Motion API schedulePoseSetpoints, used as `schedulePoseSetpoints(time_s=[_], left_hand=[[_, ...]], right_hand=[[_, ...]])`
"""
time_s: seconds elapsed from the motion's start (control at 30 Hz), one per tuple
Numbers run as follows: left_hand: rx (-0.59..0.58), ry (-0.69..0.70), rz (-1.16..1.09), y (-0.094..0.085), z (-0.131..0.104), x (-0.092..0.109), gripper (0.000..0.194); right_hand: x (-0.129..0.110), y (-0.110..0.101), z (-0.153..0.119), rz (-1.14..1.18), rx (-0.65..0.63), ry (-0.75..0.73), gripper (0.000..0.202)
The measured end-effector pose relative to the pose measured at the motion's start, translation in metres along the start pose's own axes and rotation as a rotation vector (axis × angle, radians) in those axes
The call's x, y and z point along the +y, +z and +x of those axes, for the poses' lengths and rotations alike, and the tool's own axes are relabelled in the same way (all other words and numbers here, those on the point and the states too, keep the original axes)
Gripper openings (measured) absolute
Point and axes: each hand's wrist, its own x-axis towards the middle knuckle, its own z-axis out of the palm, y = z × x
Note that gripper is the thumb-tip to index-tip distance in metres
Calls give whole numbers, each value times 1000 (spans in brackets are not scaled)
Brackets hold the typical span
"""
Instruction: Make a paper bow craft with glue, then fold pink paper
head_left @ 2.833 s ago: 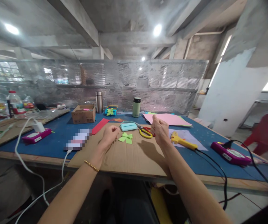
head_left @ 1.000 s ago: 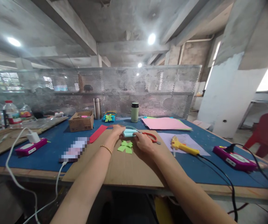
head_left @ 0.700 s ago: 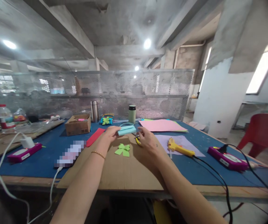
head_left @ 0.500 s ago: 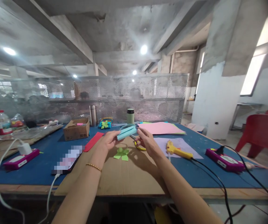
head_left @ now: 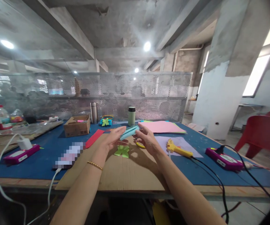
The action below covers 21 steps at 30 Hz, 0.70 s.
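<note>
A folded light-blue paper piece [head_left: 129, 132] is held above the cardboard between both hands. My left hand [head_left: 113, 137] grips its left end, and my right hand [head_left: 146, 137] has its fingers closed on the right end. Below them a green paper bow [head_left: 122, 151] lies on the brown cardboard sheet [head_left: 125, 175]. Yellow-handled scissors [head_left: 140, 145] lie partly hidden behind my right hand. Left of my left hand is a red paper strip [head_left: 94, 138].
A yellow glue gun [head_left: 178, 149] rests on lilac paper [head_left: 196, 151] at right, its cord trailing off the table edge. Purple power strips [head_left: 224, 159] flank the work area. A phone [head_left: 69, 156], cardboard box [head_left: 77, 126], steel flask [head_left: 94, 113], green bottle [head_left: 131, 116] and pink paper [head_left: 160, 127] stand or lie around.
My left hand has shifted slightly further along the blue paper, and my right fingers have closed in on its right end. The view has tilted a little.
</note>
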Motion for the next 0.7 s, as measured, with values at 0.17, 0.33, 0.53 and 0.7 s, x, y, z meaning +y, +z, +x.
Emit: schedulePoseSetpoints(time_s=[0.17,0.33,0.53,0.7], left_hand=[[-152,-13,7,1,-3,-4,59],[-93,14,-22,3,4,-9,41],[-26,-22,-30,3,7,-9,36],[-12,13,11,4,5,-7,46]], right_hand=[[0,-2,2,8,52,40,50],[0,-1,1,-42,71,55,45],[3,-1,2,-61,88,66,39],[8,-6,6,-7,103,59,34]])
